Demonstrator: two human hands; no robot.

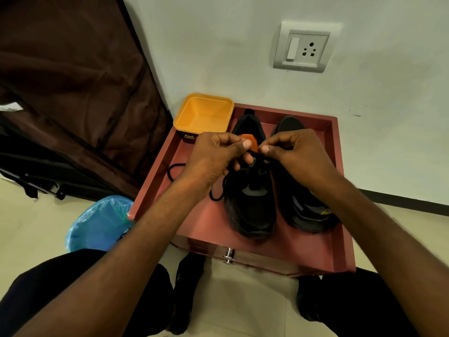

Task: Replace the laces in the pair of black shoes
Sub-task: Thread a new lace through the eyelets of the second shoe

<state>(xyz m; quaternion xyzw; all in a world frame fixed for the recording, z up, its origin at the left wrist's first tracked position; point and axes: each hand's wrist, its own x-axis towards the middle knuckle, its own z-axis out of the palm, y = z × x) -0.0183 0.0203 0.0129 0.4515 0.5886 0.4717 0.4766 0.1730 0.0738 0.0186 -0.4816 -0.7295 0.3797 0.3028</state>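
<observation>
Two black shoes stand side by side, toes toward me, on a reddish-brown tray-like table top point(209, 222). Over the tongue of the left shoe point(251, 210), my left hand point(216, 158) and my right hand point(297, 158) each pinch a strand of the black lace point(216, 194) between thumb and fingers. The lace's loose length loops out to the left across the table top. An orange patch point(251, 139) on the left shoe shows between my thumbs. The right shoe point(306, 215) lies partly under my right wrist.
A yellow plastic tub point(204, 115) stands open at the table's back left corner. A blue plastic bag point(99, 222) lies on the floor to the left. Dark fabric and a black bag fill the far left. A wall socket point(303, 47) is on the white wall behind.
</observation>
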